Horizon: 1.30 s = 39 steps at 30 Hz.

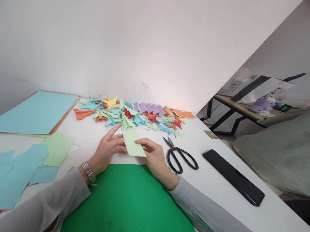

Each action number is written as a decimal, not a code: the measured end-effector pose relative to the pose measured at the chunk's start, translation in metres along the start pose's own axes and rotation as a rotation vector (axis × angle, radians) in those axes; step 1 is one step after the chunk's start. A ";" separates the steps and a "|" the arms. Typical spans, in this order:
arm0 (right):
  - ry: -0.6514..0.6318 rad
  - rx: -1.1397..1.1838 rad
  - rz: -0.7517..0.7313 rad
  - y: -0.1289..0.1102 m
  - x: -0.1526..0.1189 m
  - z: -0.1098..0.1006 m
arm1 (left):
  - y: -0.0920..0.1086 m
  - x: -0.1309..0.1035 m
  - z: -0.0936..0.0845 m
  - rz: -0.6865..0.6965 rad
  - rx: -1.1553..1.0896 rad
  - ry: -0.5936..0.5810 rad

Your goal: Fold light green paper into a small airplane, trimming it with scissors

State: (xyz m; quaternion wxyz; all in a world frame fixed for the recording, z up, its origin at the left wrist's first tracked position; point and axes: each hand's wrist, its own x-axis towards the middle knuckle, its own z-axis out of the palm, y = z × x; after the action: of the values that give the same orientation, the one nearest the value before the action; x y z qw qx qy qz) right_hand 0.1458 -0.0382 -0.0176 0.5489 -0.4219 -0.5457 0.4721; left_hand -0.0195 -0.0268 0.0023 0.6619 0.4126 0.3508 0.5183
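A small rectangle of light green paper (134,144) is held up over the far edge of a green sheet (124,207). My right hand (157,158) pinches its right side between thumb and fingers. At the paper's left edge is my left hand (107,148), its fingers spread apart and the index finger raised; whether a fingertip touches the paper I cannot tell. Just beyond both hands lies a pile of folded paper pieces (127,122) in several colours, some shaped like planes and stars. Black-handled scissors (178,155) rest partly open to the right of my right hand.
A long black case (233,177) lies near the table's right edge. On the left are a stack of large coloured sheets (34,113) and loose blue and green paper pieces (27,169). A white wall (138,42) closes the back. Grey-green cloth (283,148) and a small table (240,107) stand at right.
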 end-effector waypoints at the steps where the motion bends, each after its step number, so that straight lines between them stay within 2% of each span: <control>1: 0.026 0.001 -0.002 0.001 0.000 0.000 | -0.001 -0.001 0.000 0.014 0.027 -0.026; 5: 0.022 -0.019 -0.012 0.002 0.001 -0.001 | -0.004 -0.003 0.003 0.072 0.230 -0.106; 8: -0.017 -0.029 -0.018 0.002 0.000 -0.001 | -0.006 -0.002 0.003 0.115 0.358 -0.087; 20: -0.073 0.047 0.000 -0.005 0.001 -0.002 | 0.000 -0.006 0.005 0.203 0.487 -0.079; 26: 0.012 0.015 0.048 -0.006 0.001 0.000 | -0.006 -0.004 0.002 0.249 0.576 -0.051; 32: 0.060 0.144 0.135 -0.002 0.003 0.001 | -0.009 -0.004 0.000 0.165 0.624 -0.082; 35: 0.043 0.104 0.126 -0.001 0.003 0.001 | -0.009 -0.004 0.000 0.135 0.624 -0.097; 39: 0.047 0.040 0.119 -0.002 0.003 0.001 | -0.010 -0.004 0.003 0.123 0.448 -0.038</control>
State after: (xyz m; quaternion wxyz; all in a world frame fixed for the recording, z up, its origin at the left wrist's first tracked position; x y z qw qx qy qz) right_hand 0.1449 -0.0358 -0.0151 0.5407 -0.4535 -0.4972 0.5047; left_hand -0.0141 -0.0321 -0.0051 0.5277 0.5793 0.4187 0.4589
